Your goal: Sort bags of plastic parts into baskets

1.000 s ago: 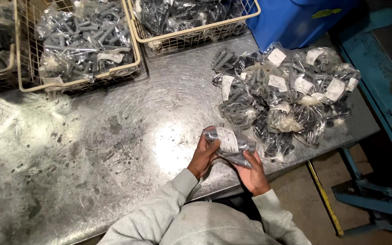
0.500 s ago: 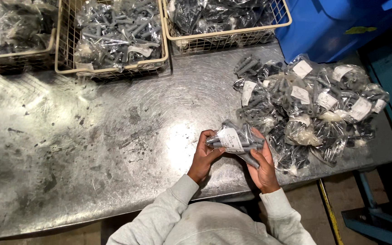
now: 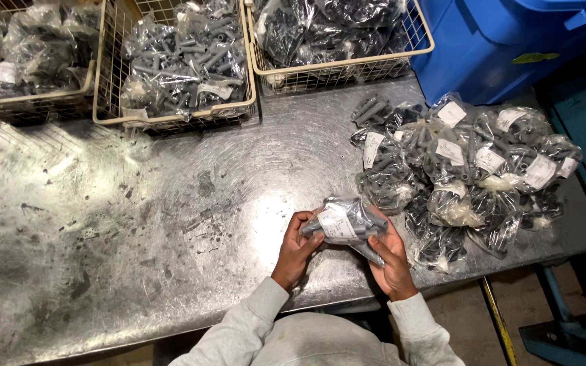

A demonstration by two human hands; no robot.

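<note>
Both the left hand (image 3: pixel 295 252) and right hand (image 3: pixel 393 261) had fingers clamped on a clear bag of grey parts (image 3: pixel 344 222) near the bench's (image 3: pixel 137 257) front edge, with bare metal stretching leftward.

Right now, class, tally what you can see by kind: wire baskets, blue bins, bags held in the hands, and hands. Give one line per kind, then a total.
Wire baskets: 3
Blue bin: 1
Held bag: 1, gripped by both hands
Hands: 2, left hand and right hand
Total: 7
The loose bags heaped in the pile overlap too much to count.
</note>
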